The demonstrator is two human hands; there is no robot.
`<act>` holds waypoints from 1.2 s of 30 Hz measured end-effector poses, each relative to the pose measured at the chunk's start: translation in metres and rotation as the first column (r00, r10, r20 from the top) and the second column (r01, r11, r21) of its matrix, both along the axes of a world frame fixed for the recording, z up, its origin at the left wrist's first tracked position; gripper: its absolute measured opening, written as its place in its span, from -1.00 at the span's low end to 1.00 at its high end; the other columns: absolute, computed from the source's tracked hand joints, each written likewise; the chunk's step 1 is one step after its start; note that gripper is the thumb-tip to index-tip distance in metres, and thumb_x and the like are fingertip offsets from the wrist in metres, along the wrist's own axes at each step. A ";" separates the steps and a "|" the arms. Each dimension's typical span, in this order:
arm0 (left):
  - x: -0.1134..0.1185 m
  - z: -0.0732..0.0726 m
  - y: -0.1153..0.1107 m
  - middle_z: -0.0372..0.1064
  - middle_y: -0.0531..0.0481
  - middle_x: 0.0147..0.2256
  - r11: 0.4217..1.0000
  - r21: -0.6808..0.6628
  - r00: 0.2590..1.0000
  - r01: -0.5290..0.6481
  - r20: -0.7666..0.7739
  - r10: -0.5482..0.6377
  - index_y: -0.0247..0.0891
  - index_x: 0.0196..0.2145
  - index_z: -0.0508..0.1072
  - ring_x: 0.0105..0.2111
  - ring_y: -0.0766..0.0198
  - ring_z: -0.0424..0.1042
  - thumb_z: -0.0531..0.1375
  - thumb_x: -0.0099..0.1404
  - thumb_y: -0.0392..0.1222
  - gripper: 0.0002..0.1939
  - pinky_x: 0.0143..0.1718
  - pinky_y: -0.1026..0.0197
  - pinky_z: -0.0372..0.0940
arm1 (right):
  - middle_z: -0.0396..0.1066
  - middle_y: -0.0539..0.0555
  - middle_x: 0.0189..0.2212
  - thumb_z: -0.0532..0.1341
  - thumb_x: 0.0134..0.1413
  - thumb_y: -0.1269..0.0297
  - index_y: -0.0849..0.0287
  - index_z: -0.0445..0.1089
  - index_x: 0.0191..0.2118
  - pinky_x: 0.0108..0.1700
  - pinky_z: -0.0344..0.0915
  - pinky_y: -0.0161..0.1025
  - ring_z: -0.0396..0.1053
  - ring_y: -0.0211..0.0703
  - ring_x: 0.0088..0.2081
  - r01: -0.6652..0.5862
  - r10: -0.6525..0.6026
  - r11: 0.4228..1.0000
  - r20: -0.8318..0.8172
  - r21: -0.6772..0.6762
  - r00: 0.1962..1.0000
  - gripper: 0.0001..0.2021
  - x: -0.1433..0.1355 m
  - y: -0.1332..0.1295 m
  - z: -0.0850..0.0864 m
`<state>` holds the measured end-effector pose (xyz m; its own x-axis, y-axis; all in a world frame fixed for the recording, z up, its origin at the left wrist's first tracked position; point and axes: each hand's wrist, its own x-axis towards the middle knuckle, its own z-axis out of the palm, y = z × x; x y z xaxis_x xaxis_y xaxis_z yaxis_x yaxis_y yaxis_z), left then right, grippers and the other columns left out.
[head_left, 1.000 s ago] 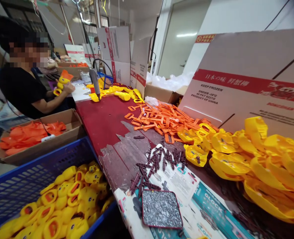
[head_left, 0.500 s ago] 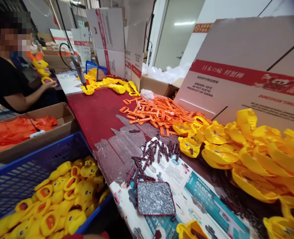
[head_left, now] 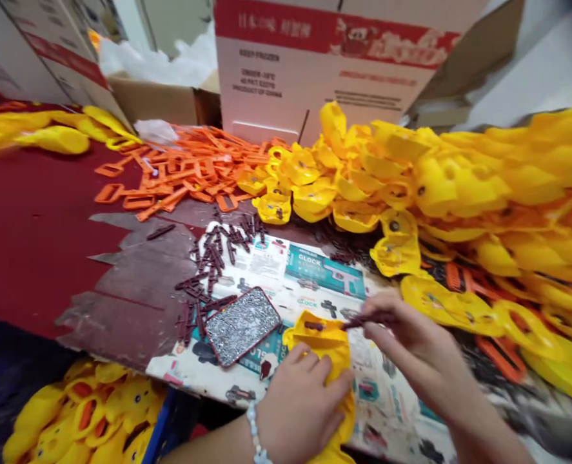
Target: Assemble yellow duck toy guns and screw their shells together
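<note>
A yellow plastic shell lies at the front of the table with its hollow side up. My left hand, with a beaded bracelet at the wrist, is wrapped over the shell. Between thumb and fingers, my right hand pinches a dark brown part just over the shell's right edge. Another small brown piece sits inside the shell. Left of the shell is a tray of small metal screws. Loose brown parts are scattered behind that tray.
Orange handles are heaped at the back. Yellow shells are piled along the right. A blue basket holding yellow duck pieces is at lower left. A large carton stands behind the table.
The view has swung right and down, so the person at the left is out of frame. Both my hands are now in view, at the yellow shell.
</note>
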<state>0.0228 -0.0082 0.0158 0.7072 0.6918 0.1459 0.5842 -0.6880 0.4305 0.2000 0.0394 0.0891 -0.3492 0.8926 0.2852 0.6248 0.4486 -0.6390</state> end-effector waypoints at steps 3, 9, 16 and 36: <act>-0.002 0.007 0.000 0.38 -0.07 -0.13 1.000 -0.020 0.999 0.014 -0.032 -0.015 -0.21 0.09 0.19 -0.19 0.11 0.34 0.12 0.30 -0.06 -0.56 -0.03 0.03 0.15 | 0.32 0.02 -0.37 0.05 0.28 0.31 0.18 0.27 -0.26 -0.33 0.31 -0.40 0.33 -0.26 -0.34 -0.001 0.000 0.997 -0.017 -0.078 1.000 -0.89 0.006 0.001 -0.021; 0.000 0.006 0.000 0.37 -0.08 -0.09 1.000 -0.026 0.999 0.008 -0.048 -0.009 -0.21 0.10 0.19 -0.16 0.09 0.34 0.11 0.31 -0.05 -0.56 -0.01 0.02 0.14 | 0.34 0.02 -0.37 0.06 0.22 0.35 0.17 0.32 -0.27 -0.30 0.27 -0.33 0.32 -0.21 -0.34 -0.044 0.048 0.992 0.029 -0.117 0.998 -0.89 0.006 0.006 -0.037; 0.001 0.007 0.000 0.37 -0.05 -0.10 0.998 -0.057 0.999 0.008 -0.045 -0.011 -0.20 0.09 0.20 -0.17 0.11 0.34 0.11 0.31 -0.06 -0.58 -0.02 0.02 0.16 | 0.35 0.04 -0.19 0.02 0.25 0.36 0.14 0.14 -0.28 -0.20 0.30 -0.33 0.35 -0.21 -0.17 -0.057 0.051 0.990 -0.053 -0.132 0.997 -0.95 0.007 0.002 -0.038; 0.000 0.006 0.000 0.39 -0.06 -0.12 0.999 -0.041 1.000 0.007 -0.019 -0.008 -0.19 0.09 0.20 -0.21 0.13 0.35 0.14 0.29 -0.04 -0.55 -0.06 0.06 0.18 | 0.29 0.04 -0.30 0.05 0.23 0.43 0.15 0.27 -0.30 -0.23 0.30 -0.37 0.31 -0.23 -0.24 -0.079 0.078 0.997 -0.055 -0.013 0.995 -0.89 0.012 0.002 -0.030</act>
<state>0.0228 -0.0077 0.0221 0.7150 0.6914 0.1036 0.5874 -0.6744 0.4475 0.2124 0.0417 0.0587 -0.4024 0.8676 0.2921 0.5524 0.4846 -0.6783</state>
